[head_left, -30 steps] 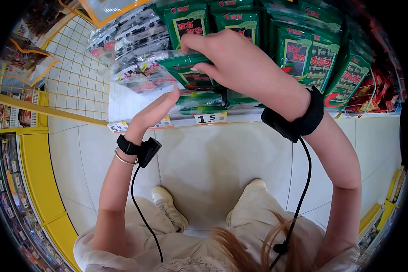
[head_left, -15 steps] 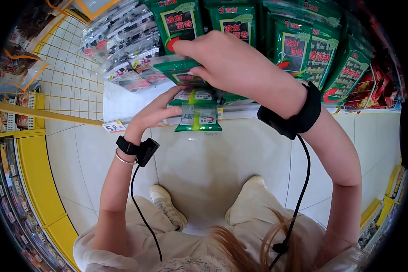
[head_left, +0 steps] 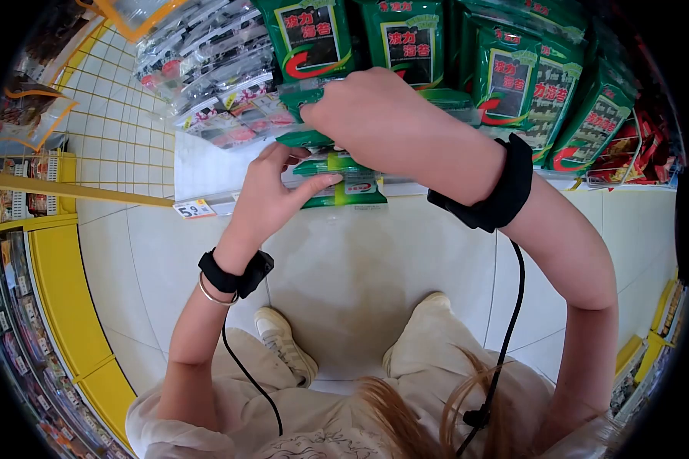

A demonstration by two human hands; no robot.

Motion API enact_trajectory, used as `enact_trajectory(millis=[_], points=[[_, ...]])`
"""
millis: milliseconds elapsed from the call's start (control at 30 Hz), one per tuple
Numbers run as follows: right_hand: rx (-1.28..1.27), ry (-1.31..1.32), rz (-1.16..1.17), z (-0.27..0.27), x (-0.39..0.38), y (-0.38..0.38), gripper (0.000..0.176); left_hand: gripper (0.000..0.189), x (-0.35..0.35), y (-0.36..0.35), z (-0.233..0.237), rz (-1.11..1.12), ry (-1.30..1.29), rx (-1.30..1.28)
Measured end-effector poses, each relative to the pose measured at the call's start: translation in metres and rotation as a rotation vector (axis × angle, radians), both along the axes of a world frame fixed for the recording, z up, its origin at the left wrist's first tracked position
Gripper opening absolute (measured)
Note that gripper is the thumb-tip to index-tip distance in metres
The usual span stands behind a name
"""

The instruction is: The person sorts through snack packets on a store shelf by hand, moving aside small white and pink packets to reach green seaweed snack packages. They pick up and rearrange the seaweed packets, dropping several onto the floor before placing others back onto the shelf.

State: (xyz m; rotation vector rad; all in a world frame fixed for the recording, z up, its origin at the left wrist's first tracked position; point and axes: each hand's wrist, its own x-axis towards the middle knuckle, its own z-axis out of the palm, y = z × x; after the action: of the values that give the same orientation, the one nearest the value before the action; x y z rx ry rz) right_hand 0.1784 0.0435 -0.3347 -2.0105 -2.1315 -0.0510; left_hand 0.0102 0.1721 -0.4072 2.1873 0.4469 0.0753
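Green seaweed packets fill the front of a white shelf (head_left: 207, 172). My left hand (head_left: 264, 199) is closed on a seaweed packet (head_left: 360, 197) at the shelf's front edge, its thumb across the front and its fingers bent behind. Above it, my right hand (head_left: 375, 115) is closed on another seaweed packet (head_left: 302, 99), whose left end shows beside the knuckles; the fingertips are hidden. Behind that hand stand upright seaweed packets (head_left: 406, 42). Clear-wrapped dark packets (head_left: 230, 69) lie in a row to the left of my hands.
A yellow wire rack (head_left: 122, 115) borders the shelf on the left, with orange-edged bags hanging there. A price tag (head_left: 195, 209) sits on the shelf edge. Red packets (head_left: 631, 157) stand at the right. Cables hang from black bands on both wrists.
My left hand has moved up and right, its thumb now over the front packet. My right hand has moved slightly down, drawing its packet away from the upright ones behind.
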Motion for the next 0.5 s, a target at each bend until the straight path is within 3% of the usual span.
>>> enact_trajectory(millis=[67, 133, 167, 233, 267, 300, 400, 433, 500], points=[[0.029, 0.018, 0.014, -0.004, 0.000, 0.000, 0.014, 0.065, -0.004, -0.011, 0.002, 0.063, 0.013, 0.083], [0.059, 0.035, 0.027, -0.009, 0.001, -0.001, 0.012, 0.062, -0.005, -0.023, 0.002, 0.190, -0.248, 0.161], [0.090, 0.035, 0.033, -0.013, 0.002, -0.002, 0.011, 0.062, -0.007, -0.026, 0.001, 0.191, -0.247, 0.161], [0.119, 0.036, 0.043, -0.014, 0.002, -0.002, 0.009, 0.066, -0.009, -0.032, -0.002, 0.102, -0.535, 0.339], [0.054, 0.025, 0.008, -0.012, 0.001, -0.002, 0.008, 0.069, -0.006, -0.037, -0.011, 0.141, -0.747, 0.161], [-0.011, 0.013, -0.027, -0.011, 0.000, -0.002, 0.007, 0.069, -0.008, -0.040, -0.010, 0.143, -0.747, 0.161], [0.035, -0.004, 0.004, -0.018, 0.000, -0.001, 0.007, 0.062, -0.020, -0.054, -0.015, -0.095, -0.910, 0.560], [0.036, -0.005, 0.003, -0.016, 0.000, -0.001, 0.007, 0.062, -0.019, -0.056, -0.023, -0.095, -0.911, 0.561], [-0.070, 0.022, 0.011, -0.011, 0.001, -0.001, 0.007, 0.066, -0.015, -0.054, -0.033, -0.048, -0.684, 0.962]])
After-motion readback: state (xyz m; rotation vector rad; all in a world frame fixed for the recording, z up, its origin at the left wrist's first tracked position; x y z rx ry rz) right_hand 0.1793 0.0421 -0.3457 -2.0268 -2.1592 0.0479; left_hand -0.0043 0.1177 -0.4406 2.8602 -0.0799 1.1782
